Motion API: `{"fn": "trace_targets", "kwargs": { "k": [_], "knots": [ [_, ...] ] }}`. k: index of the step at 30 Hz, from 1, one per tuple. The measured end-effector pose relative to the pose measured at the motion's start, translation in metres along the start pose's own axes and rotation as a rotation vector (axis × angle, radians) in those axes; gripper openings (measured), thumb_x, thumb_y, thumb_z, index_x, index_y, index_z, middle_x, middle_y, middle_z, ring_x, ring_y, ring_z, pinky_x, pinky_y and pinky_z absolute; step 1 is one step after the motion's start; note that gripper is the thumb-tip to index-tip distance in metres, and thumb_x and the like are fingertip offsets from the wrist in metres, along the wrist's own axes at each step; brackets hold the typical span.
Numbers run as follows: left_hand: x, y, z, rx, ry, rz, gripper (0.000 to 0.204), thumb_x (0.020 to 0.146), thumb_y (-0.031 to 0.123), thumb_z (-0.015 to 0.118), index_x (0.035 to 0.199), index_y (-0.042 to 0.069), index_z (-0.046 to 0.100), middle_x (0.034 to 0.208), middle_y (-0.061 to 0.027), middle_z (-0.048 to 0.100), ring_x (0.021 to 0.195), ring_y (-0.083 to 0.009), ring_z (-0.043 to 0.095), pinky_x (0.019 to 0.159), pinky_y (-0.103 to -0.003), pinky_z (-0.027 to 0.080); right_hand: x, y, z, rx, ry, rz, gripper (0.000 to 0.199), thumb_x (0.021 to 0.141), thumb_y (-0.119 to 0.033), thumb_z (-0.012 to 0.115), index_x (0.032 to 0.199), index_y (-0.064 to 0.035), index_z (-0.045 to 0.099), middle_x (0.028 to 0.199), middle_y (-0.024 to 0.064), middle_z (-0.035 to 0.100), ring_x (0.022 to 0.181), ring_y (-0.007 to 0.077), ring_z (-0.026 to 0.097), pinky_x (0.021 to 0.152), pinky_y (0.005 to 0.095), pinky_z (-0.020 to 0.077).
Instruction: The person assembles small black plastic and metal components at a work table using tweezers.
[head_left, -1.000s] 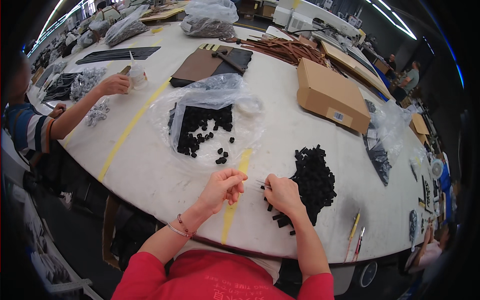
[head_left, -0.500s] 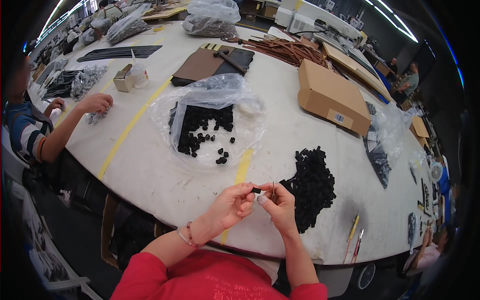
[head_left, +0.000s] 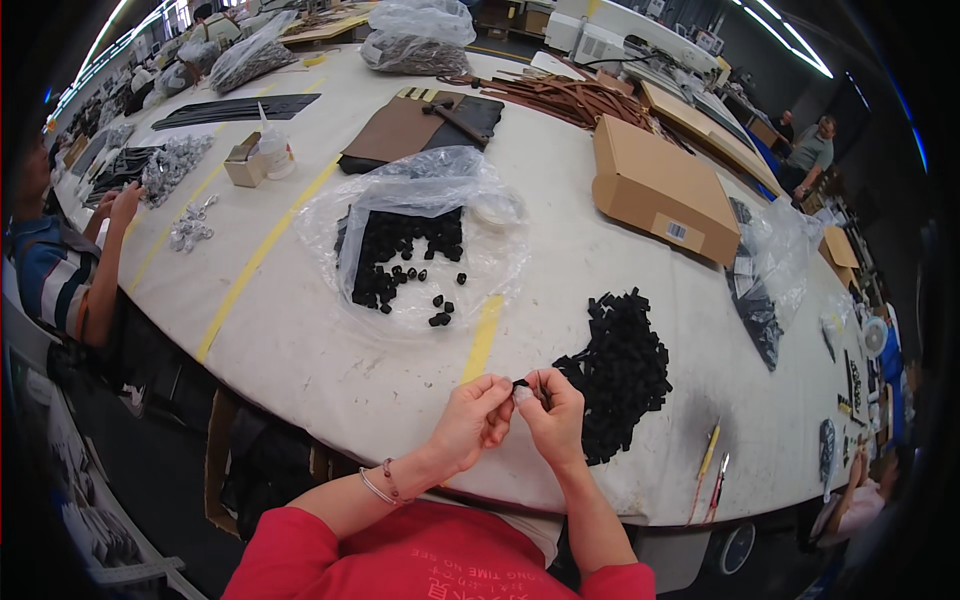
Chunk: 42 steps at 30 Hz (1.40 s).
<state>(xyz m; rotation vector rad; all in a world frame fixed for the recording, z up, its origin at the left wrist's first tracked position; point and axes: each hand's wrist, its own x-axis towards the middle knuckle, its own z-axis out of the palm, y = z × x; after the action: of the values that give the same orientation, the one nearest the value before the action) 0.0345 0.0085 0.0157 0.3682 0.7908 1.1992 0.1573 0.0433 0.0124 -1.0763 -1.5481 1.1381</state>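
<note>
1. The left hand (head_left: 472, 420) and the right hand (head_left: 552, 408) meet over the near edge of the worktop (head_left: 330, 350), fingertips pressed together. Both are nearly closed, pinching one small black piece (head_left: 521, 385) between them; a whitish bit shows at the right thumb, too small to make out.
2. Just right of the hands, touching the right knuckles' side, lies one heap of black blocks (head_left: 622, 368) on the bare surface.
3. Near the right end of the near edge lie two slim tools (head_left: 712, 478), one with a yellow handle, side by side.
4. Further in, at the middle, one clear plastic bag (head_left: 420, 215) is spread open with a second lot of black pieces (head_left: 400, 255) on it; a few lie loose toward the near side.
5. Two yellow tape lines (head_left: 262, 258) run across the pale worktop.
6. Beyond the bag sits one brown cardboard box (head_left: 662, 190), toward the right, and a dark brown sheet (head_left: 400, 130) behind the bag.
7. At the left edge a co-worker's hand (head_left: 124, 205) reaches toward small clear-wrapped pieces (head_left: 188, 228).
8. At the far edge stand filled plastic bags (head_left: 418, 38); long ceiling lights run overhead.
</note>
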Motion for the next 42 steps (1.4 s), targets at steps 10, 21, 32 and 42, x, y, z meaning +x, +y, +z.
{"fn": "trace_targets", "kwargs": {
  "k": [10, 21, 32, 42],
  "knots": [
    [-0.001, 0.001, -0.005, 0.234, 0.038, 0.122, 0.024, 0.089, 0.022, 0.044, 0.072, 0.005, 0.049, 0.052, 0.0029, 0.041, 0.039, -0.0035, 0.034, 0.034, -0.018, 0.024, -0.001, -0.009, -0.005, -0.004, -0.109, 0.071, 0.009, 0.074, -0.004, 0.058, 0.078, 0.0033, 0.057, 0.056, -0.0052, 0.047, 0.051, 0.0003, 0.036, 0.045, 0.0161, 0.0297],
    [0.000, -0.002, -0.006, 0.955, 0.094, 0.756, 0.009, 0.080, 0.008, 0.055, 0.077, 0.000, 0.052, 0.057, -0.0051, 0.050, 0.045, -0.0111, 0.045, 0.040, -0.024, 0.036, -0.001, -0.009, 0.000, -0.072, -0.016, 0.050, 0.004, 0.071, -0.001, 0.054, 0.071, 0.0026, 0.053, 0.054, -0.0043, 0.044, 0.049, 0.0008, 0.035, 0.043, 0.0179, 0.0280],
    [-0.005, 0.005, -0.008, 0.409, -0.109, 0.337, 0.007, 0.080, 0.010, 0.057, 0.077, 0.004, 0.052, 0.058, -0.0022, 0.051, 0.044, -0.0086, 0.047, 0.037, -0.021, 0.035, -0.007, -0.013, 0.001, -0.436, 0.050, -0.443, 0.010, 0.063, 0.001, 0.059, 0.070, -0.0006, 0.051, 0.053, 0.0038, 0.046, 0.044, 0.0113, 0.044, 0.040, 0.0238, 0.0339],
    [-0.002, 0.010, -0.016, 0.086, -0.257, -0.037, 0.009, 0.082, 0.013, 0.055, 0.085, 0.005, 0.052, 0.061, -0.0011, 0.051, 0.043, -0.0075, 0.046, 0.036, -0.019, 0.034, -0.007, -0.006, -0.002, -0.669, 0.075, -0.761, 0.017, 0.059, 0.000, 0.060, 0.073, -0.0041, 0.051, 0.055, 0.0042, 0.046, 0.041, 0.0187, 0.045, 0.038, 0.0287, 0.0350]
  ]
}}
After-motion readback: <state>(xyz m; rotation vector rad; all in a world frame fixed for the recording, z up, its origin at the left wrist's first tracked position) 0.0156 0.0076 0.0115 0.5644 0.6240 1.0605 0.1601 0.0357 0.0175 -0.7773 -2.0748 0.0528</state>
